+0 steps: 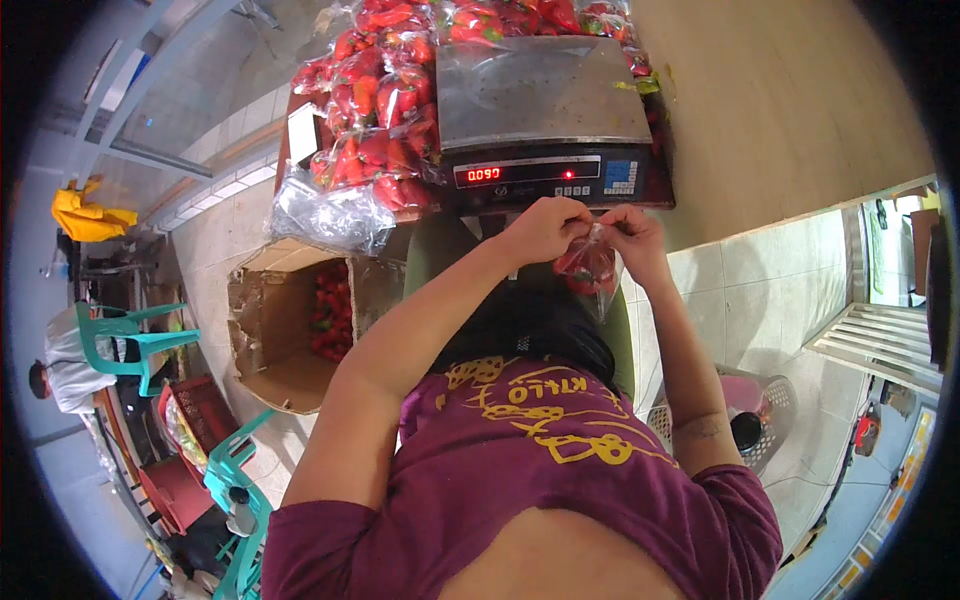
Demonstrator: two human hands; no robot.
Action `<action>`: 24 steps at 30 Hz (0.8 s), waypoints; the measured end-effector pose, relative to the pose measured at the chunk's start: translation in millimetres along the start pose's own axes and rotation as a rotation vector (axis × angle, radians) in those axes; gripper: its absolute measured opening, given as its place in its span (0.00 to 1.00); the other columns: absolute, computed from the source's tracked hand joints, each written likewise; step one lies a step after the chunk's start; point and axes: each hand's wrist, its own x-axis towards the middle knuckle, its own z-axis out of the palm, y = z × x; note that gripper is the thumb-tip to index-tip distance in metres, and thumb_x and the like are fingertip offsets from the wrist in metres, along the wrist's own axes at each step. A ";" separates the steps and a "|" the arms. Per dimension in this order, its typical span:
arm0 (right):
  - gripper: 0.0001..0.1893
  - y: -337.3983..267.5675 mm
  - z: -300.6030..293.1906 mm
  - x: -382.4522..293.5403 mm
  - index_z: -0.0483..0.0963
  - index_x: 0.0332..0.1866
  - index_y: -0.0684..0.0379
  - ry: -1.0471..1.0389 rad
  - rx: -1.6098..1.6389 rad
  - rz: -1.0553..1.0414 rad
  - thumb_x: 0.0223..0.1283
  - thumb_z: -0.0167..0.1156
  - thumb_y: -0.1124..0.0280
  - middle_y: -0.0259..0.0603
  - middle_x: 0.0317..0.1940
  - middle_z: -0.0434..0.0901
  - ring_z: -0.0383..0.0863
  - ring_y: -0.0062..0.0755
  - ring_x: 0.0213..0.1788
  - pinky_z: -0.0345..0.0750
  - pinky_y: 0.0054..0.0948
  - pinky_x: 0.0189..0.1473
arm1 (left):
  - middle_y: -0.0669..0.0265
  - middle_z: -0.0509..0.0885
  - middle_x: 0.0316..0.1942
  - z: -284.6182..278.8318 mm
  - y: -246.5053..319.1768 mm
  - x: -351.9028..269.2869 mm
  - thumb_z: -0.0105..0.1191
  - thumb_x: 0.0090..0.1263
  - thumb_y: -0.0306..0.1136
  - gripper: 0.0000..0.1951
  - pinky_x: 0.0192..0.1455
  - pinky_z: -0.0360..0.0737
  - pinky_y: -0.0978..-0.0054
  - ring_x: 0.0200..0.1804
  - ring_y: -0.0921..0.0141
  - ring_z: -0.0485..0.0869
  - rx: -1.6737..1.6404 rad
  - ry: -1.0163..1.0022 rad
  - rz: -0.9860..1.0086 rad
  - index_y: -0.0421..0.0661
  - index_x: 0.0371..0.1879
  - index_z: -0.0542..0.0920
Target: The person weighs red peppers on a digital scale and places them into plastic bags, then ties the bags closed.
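Both my hands pinch the gathered neck of a clear plastic bag of red peppers point(589, 271), which hangs over my lap. My left hand point(551, 231) grips the neck from the left, and my right hand point(636, 238) from the right, their fingertips almost touching. Just beyond them stands a digital scale point(544, 94) with a bare metal platter and a lit red display. Filled bags of red peppers point(401, 101) lie to the left of the scale and behind it. A pile of clear plastic bags point(330, 214) sits at the near left corner.
An open cardboard box point(277, 337) with red peppers inside stands on the floor at left. A wooden tabletop point(780, 112) extends to the right. A perforated basket point(776, 397) is at lower right. Teal plastic chairs point(120, 345) and a seated person point(67, 360) are at far left.
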 end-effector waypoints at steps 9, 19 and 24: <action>0.06 6.0 -5.0 0.7 0.75 0.32 0.63 -0.028 0.074 -0.108 0.50 0.57 0.86 0.32 0.29 0.78 0.75 0.17 0.34 0.74 0.20 0.40 | 0.56 0.81 0.30 3.0 -5.8 1.4 0.55 0.58 0.30 0.08 0.39 0.75 0.72 0.34 0.63 0.80 -0.066 -0.018 0.025 0.40 0.34 0.79; 0.05 -0.9 3.9 0.0 0.76 0.35 0.62 -0.013 0.096 -0.101 0.53 0.57 0.81 0.30 0.24 0.76 0.73 0.14 0.25 0.71 0.16 0.27 | 0.53 0.79 0.27 2.4 -0.9 3.5 0.52 0.55 0.29 0.10 0.36 0.74 0.68 0.32 0.62 0.79 0.113 -0.028 0.079 0.39 0.34 0.78; 0.06 -12.6 -0.7 -3.7 0.75 0.36 0.64 -0.061 0.073 -0.028 0.52 0.57 0.83 0.31 0.31 0.77 0.75 0.17 0.35 0.73 0.19 0.39 | 0.55 0.80 0.29 -3.9 2.3 -0.1 0.53 0.59 0.31 0.11 0.37 0.74 0.69 0.33 0.63 0.79 0.097 -0.074 0.043 0.39 0.36 0.78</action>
